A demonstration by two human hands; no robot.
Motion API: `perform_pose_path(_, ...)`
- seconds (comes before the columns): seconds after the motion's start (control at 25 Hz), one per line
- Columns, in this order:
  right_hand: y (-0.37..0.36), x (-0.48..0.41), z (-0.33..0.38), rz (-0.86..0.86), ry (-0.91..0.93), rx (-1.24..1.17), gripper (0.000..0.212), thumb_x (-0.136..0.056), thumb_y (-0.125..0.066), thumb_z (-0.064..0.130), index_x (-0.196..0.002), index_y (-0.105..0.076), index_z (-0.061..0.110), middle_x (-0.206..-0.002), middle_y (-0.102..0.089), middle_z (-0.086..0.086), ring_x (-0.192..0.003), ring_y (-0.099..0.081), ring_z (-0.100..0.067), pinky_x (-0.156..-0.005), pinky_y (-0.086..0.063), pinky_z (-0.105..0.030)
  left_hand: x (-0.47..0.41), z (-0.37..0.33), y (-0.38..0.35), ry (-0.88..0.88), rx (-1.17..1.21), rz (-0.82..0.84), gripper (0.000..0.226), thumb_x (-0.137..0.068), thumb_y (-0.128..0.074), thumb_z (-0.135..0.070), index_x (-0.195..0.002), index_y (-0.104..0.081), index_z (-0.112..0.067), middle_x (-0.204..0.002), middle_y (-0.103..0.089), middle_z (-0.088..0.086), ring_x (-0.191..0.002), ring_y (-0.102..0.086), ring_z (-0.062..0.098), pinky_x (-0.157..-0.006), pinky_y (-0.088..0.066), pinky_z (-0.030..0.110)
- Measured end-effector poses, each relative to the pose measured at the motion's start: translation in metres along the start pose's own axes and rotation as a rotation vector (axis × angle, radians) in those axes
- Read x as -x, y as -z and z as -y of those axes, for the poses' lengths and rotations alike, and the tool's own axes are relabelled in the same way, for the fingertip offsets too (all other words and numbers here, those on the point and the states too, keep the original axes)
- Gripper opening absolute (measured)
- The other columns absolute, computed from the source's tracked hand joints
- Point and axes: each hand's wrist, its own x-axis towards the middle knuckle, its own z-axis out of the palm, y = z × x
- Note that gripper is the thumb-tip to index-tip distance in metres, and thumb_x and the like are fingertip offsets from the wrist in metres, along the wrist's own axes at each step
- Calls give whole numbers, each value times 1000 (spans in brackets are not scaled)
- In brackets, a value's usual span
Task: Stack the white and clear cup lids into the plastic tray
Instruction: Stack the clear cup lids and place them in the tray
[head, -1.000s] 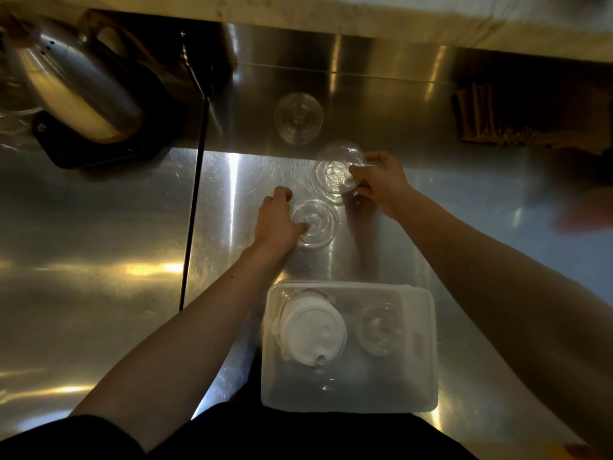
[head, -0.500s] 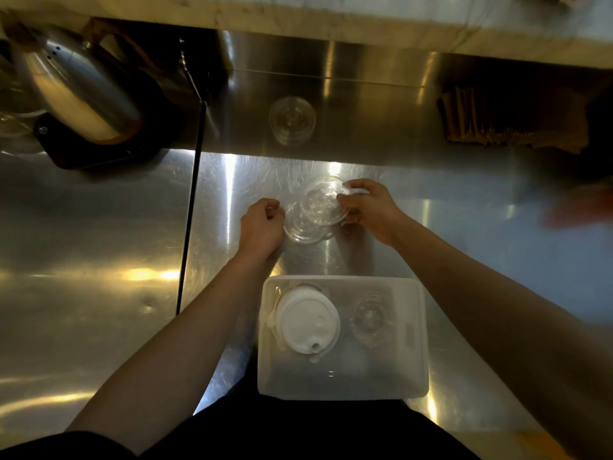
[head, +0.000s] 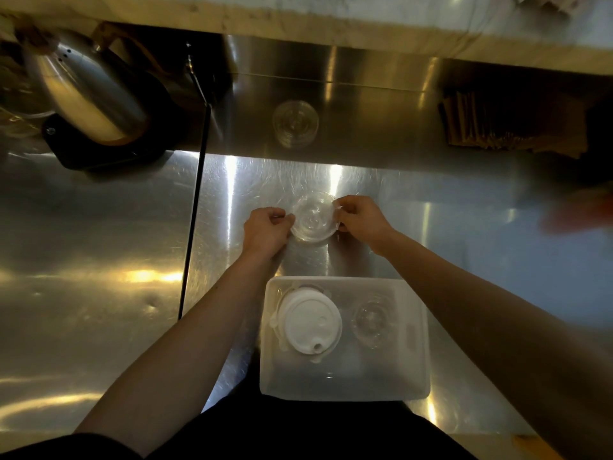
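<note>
Two clear cup lids (head: 312, 216) lie one on top of the other on the steel counter, between my hands. My left hand (head: 265, 229) pinches their left rim and my right hand (head: 362, 220) pinches the right rim. Nearer to me stands the translucent plastic tray (head: 414, 376). A stack of white lids (head: 311, 322) sits in its left half and clear lids (head: 371, 318) sit in its right half. Another stack of clear lids (head: 295, 123) stands at the back against the steel splashback.
A steel kettle (head: 84, 89) on a black base stands at the back left, with a black cable (head: 192, 224) running down the counter. Brown paper items (head: 510, 124) lie at the back right. A blurred reddish shape (head: 577, 210) is at the right edge.
My right hand brought its clear lid down and left onto the lid under my left hand. Both hands now hold the joined pair by its rims.
</note>
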Motion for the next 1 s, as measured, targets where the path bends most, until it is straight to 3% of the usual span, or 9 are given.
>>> perform_pose_path(0.12,-4,-2,1,15,26,82,28,-90,-62,13,-117,-68,15,-100,-73,-9,-91,-70,-26,-90,-57,-45,-5,0,-1,25,13,8,28,-85,-74,-16,-111,-68,-8,-82,-70,0,-74,-72,22,-81,-61,39)
perform_pose_path(0.24,-3,-8,7,30,-38,-15,31,-87,-67,9,-117,-66,13,-105,-71,-12,-95,-70,-28,-90,-58,-43,-12,0,0,83,71,30,31,-84,-74,-11,-113,-66,-2,-80,-70,7,-67,-66,21,-73,-60,37)
perform_pose_path(0.36,-1,-11,21,45,-103,-199,25,-85,-67,-1,-109,-66,5,-104,-68,-16,-94,-70,-29,-80,-61,-34,-16,-3,4,138,167,80,30,-86,-71,-7,-114,-65,2,-75,-65,10,-55,-59,16,-53,-51,28)
perform_pose_path(0.52,-1,-17,41,88,-146,-346,22,-85,-66,-4,-107,-65,-1,-94,-67,-19,-85,-70,-30,-65,-61,-31,-24,-14,10,144,286,88,28,-88,-67,-6,-115,-63,2,-83,-62,18,-53,-57,17,-45,-47,24)
perform_pose_path(0.6,-2,-23,50,138,-130,-381,17,-86,-67,-2,-101,-65,3,-91,-66,-18,-80,-69,-28,-62,-60,-32,-27,-21,12,150,356,71,25,-90,-63,-3,-115,-62,0,-86,-64,16,-64,-64,18,-50,-55,23)
perform_pose_path(0.72,0,-38,70,208,-102,-350,7,-89,-66,5,-95,-66,9,-93,-66,-17,-86,-67,-31,-82,-60,-46,-32,-26,18,153,457,60,22,-90,-57,2,-110,-63,-5,-94,-67,13,-87,-68,22,-71,-60,24)
perform_pose_path(0.8,5,-59,85,109,-103,-325,6,-92,-63,7,-98,-63,8,-86,-63,-16,-82,-63,-31,-83,-56,-50,-36,-24,23,148,498,43,21,-90,-56,3,-106,-65,-7,-93,-68,11,-93,-68,24,-79,-60,28)
perform_pose_path(0.92,13,-95,99,-85,-83,-176,27,-90,-66,21,-113,-61,8,-96,-65,-13,-87,-65,-25,-75,-59,-39,-39,-20,26,132,526,17,24,-91,-54,3,-109,-66,-7,-96,-68,11,-93,-67,21,-79,-59,26)
perform_pose_path(1.0,14,-111,104,-110,-92,-79,11,-89,-66,25,-95,-60,19,-98,-64,-6,-100,-64,-25,-83,-57,-37,-40,-18,26,131,555,15,24,-91,-55,2,-111,-66,-8,-99,-69,13,-96,-68,23,-79,-60,26)
